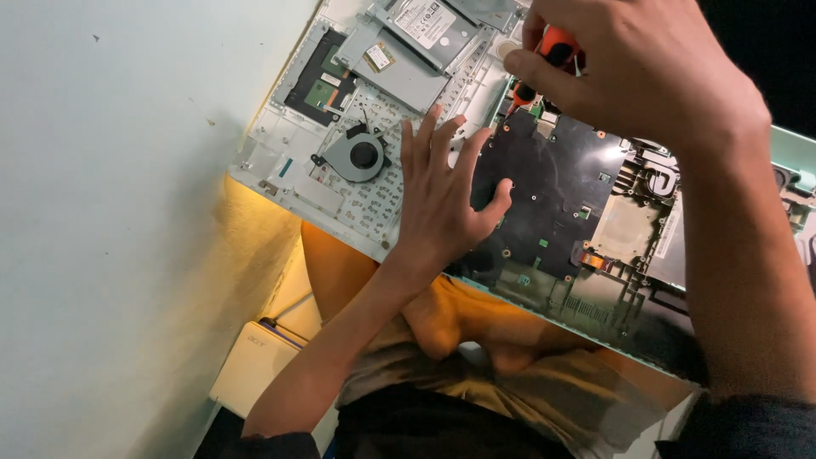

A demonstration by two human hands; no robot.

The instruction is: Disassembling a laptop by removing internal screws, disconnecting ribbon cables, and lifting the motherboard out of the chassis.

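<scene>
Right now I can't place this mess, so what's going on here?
A person has an opened laptop across their lap. The left hand lies flat, pressing on the dark circuit board. The right hand grips an orange-handled screwdriver, tip down at the board's upper edge. A round fan sits exposed beside the left hand.

Left hand (442, 200) flat on laptop base (280, 161), fan (361, 155) just left, circuit board (552, 195) right; screwdriver (552, 53) in right hand (633, 68) beyond.

Fan (364, 155) & drive (429, 25) obstructing left.
</scene>
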